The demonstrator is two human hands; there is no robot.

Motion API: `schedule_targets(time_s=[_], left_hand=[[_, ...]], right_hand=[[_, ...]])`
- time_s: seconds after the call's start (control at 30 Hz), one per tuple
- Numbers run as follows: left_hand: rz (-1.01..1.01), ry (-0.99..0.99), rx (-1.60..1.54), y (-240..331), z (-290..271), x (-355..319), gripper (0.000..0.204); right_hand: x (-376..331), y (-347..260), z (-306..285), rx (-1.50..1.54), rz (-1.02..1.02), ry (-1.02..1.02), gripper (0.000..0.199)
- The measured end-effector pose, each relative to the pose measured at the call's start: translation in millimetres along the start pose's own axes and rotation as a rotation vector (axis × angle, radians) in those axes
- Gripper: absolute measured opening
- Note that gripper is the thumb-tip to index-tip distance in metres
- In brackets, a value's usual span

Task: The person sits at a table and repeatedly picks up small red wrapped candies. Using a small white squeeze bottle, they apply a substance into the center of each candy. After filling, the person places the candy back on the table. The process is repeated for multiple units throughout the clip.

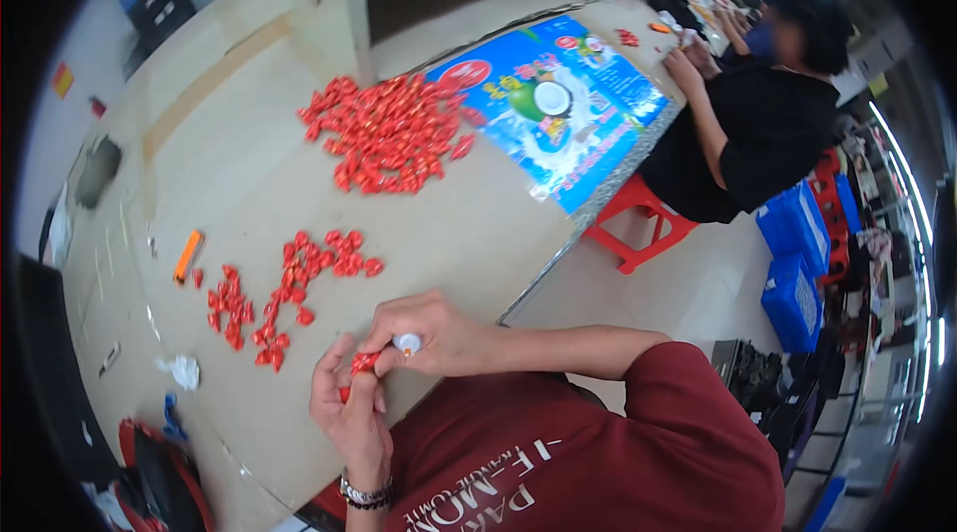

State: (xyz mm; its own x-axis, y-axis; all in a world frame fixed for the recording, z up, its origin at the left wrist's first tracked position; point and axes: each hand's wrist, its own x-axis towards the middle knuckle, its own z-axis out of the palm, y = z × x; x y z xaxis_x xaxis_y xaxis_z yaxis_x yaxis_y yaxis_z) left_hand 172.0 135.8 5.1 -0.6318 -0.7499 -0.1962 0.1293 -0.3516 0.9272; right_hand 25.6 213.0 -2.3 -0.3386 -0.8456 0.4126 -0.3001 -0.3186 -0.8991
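Within left hand: red piece, pinched | right hand: just beside it, gripping white-ended object

Workshop with long worktable, red stool, blue crates

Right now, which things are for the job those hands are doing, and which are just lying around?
Seem part of the job:
red piece at the left hand
white-ended thing in the right hand
big red pile

Seem just lying around:
orange cutter
crumpled tissue
blue poster
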Motion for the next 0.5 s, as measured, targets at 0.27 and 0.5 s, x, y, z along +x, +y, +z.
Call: schedule_targets(time_s=[0.27,0.5], left_hand=[[-0.298,-0.164,-0.545,20.2,-16.0,3.3,0.026],[-0.37,-0.208,-0.602,15.9,-16.8,6.8,0.026]], right_hand=[[4.5,2.2,-66.5,-0.307,0.216,0.318,0.013],[13.1,24.8,-96.8,-0.765,0.226,0.324,0.014]])
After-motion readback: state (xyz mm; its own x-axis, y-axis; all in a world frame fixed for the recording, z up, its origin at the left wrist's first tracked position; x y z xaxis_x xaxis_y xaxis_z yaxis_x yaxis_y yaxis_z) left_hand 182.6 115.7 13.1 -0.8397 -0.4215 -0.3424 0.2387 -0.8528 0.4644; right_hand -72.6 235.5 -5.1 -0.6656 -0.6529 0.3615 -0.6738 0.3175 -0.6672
